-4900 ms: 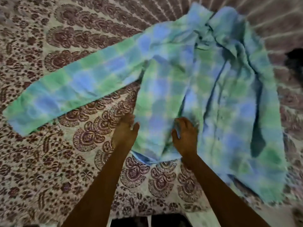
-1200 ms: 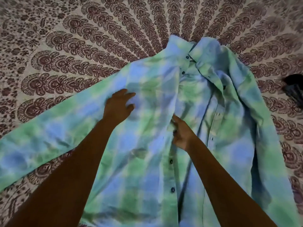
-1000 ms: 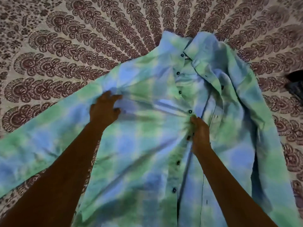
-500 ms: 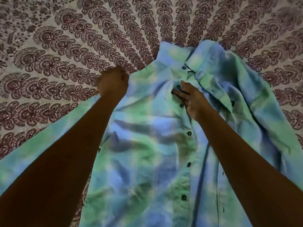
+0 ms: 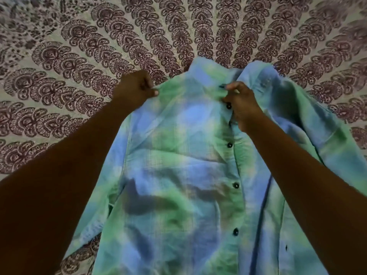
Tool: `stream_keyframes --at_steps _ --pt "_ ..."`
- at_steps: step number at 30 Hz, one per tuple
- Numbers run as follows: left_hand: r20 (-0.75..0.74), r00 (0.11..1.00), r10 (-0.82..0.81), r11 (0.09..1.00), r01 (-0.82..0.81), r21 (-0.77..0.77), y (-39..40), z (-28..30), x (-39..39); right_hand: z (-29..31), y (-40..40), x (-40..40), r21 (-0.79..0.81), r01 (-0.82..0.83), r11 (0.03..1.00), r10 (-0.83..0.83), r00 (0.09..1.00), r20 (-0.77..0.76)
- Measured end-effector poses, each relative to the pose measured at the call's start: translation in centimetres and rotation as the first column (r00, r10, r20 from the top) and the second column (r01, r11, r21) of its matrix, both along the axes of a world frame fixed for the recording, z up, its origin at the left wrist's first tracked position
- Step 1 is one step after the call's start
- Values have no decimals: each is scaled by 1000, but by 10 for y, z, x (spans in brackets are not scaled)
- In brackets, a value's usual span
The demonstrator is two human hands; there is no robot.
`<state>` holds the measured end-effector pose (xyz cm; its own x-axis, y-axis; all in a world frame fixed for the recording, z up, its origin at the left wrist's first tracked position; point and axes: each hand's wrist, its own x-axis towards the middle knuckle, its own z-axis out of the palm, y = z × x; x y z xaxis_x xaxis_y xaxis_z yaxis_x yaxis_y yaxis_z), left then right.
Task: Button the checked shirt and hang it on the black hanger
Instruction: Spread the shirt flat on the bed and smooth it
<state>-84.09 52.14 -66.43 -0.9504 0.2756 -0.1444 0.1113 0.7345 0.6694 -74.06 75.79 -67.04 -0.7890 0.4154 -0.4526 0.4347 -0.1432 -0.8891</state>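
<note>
Head view: no brand, label or writing readable anywhere. Blue-and-green checked cotton shirt (image 5: 178, 175) spread front-up on cream bedsheet with maroon paisley print (image 5: 79, 56), lower hem cut off by bottom edge. Left hand (image 5: 135, 89) curled, gripping shirt's shoulder edge. Right hand (image 5: 241, 102) pinching placket near collar, fingertips partly hidden in fabric. Row of dark round buttons (image 5: 230, 144) below. Black hanger not visible.
</note>
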Motion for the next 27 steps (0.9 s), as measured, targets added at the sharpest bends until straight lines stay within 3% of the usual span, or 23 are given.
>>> stream_keyframes --at_steps 2,4,8,10,11,13,15,17,19,22,24,27 --pt "27 1000 13 1000 -12 -25 2 -8 -3 5 3 -8 50 -174 983 172 984 39" --pt "22 999 38 999 -38 -12 4 -11 -5 7 6 -16 -26 -250 968 251 967 53" --pt "60 991 -120 988 125 -86 8 -7 -7 10 3 -33 -93 -136 986 136 991 -5" --pt "14 989 -146 979 146 -145 7 -4 -13 8 0 -40 75 -85 994 90 994 -59" --pt "-43 989 -140 975 130 -183 8 -3 -17 5 -1 -43 257 -132 958 153 986 -67" --pt "-175 974 -143 937 76 -340 10 -5 -22 -2 -4 -42 607 -329 724 372 926 58" --pt "-261 941 -216 832 37 -554 16 -6 -20 -12 -11 -33 766 -466 444 492 841 226" --pt "-288 913 -288 764 38 -644 22 -8 -13 -23 -22 -13 840 -437 321 446 852 273" --pt "-361 881 -307 749 -11 -663 23 -10 -2 -29 -37 18 889 -359 285 373 896 242" --pt "-539 785 -304 823 -68 -563 12 -5 39 -32 -60 87 901 -297 315 366 914 173" --pt "-498 768 -402 865 140 -483 -4 -4 93 -34 -76 145 908 -294 297 365 914 176" --pt "-315 782 -539 824 411 -390 -42 -11 192 -33 -100 239 900 -349 260 377 895 238"
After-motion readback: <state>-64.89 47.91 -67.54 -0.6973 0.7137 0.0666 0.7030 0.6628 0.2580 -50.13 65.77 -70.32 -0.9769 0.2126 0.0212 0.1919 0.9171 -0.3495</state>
